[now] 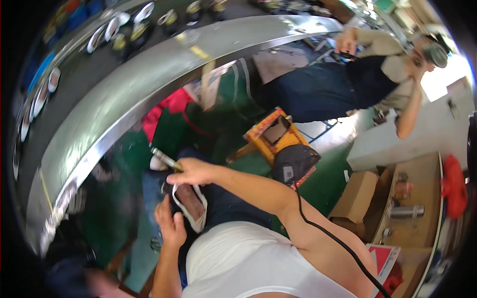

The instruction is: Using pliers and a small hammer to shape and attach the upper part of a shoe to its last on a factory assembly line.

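Observation:
A shoe (199, 218) with a whitish rim and a brown inside rests across my dark-trousered lap. Over its far end, my right hand (194, 172) is closed around a short rod-like tool (166, 158) with a silvery, olive-toned shaft, whose end points up and left. Its exact kind is unclear. Close by on the shoe's left side is my left hand (171, 226), with fingers apart and nothing visible in it. Whether its fingertips touch the shoe, I cannot tell.
A metal-edged conveyor (114, 94) curves along the left and far side, carrying several shoes (112, 29). A person in a dark apron (328, 89) is at the far right. An orange-yellow seat (276, 134) with a black bag (296, 161), a cardboard box (355, 196) and a wooden shelf (410, 228) lie to the right.

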Demonstrator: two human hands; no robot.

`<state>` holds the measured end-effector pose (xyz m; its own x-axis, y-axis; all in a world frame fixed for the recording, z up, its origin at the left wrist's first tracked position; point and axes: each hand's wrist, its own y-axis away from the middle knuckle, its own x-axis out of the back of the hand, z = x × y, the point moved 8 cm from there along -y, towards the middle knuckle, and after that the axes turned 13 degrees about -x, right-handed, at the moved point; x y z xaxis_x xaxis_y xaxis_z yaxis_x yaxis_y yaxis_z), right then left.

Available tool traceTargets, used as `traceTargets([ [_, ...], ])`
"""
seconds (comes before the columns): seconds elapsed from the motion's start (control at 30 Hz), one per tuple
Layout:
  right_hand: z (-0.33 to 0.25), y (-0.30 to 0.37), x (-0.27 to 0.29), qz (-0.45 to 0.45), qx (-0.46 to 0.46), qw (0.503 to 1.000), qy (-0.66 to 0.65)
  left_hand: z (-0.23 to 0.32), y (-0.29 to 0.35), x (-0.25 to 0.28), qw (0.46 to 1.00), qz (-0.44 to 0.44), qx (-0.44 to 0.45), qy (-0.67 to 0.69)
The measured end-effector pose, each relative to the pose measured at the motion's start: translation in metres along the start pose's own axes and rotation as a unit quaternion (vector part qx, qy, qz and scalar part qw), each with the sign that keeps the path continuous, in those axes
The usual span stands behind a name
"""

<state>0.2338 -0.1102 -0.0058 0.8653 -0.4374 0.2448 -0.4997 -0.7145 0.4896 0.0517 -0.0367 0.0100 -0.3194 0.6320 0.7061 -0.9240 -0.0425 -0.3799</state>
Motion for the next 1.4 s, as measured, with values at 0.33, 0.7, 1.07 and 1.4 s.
traceTargets([
  [0.33, 0.019, 0.047, 0.007, -0.092, 0.024, 0.983, -0.155, -0.107, 0.007, 0.01, 0.987, 0.037, 0.093, 0.123],
  [0.7, 0.046, 0.036, 0.01, 0.185, -0.085, 0.979, -0.032, -0.025, 0.001, -0.05, 0.936, 0.022, 0.239, 0.259],
  [1.07, 0.087, 0.065, -0.02, 0.12, -0.092, 0.979, 0.133, -0.05, 0.032, -0.051, 0.787, -0.1, 0.371, 0.483],
  [1.4, 0.023, 0.144, 0.015, 0.005, -0.1, 0.982, 0.159, -0.021, 0.035, -0.077, 0.878, -0.113, 0.221, 0.41],
])
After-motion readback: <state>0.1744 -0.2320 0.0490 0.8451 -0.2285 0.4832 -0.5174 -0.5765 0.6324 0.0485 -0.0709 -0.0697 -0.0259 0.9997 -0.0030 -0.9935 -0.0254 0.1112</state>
